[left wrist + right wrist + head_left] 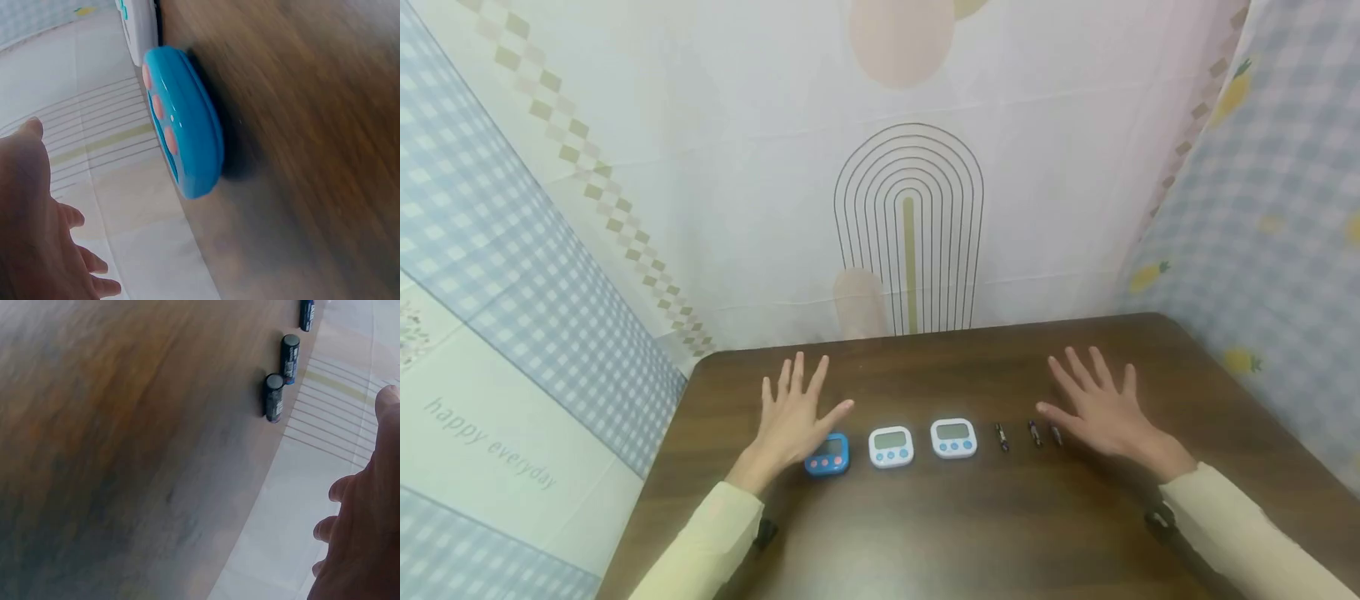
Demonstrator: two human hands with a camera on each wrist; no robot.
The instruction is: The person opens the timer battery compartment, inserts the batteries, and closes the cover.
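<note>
My left hand (792, 421) is spread with straight fingers, and in the head view it overlaps the left side of a blue digital timer (827, 456) with pink buttons. The left wrist view shows that timer (184, 122) lying on the table with the hand raised off to its side. Two white timers (891, 447) (953, 439) with blue buttons lie in a row to the right. Further right are three small dark batteries (1002, 437) (1034, 433) (1057, 436). Beside the rightmost one, my right hand (1101, 412) is spread too, holding nothing.
The dark wooden table (880, 533) has rounded far corners. Behind it hangs a pale printed cloth (760, 208); blue checked cloths (527, 192) (1285, 217) hang along the left and right sides.
</note>
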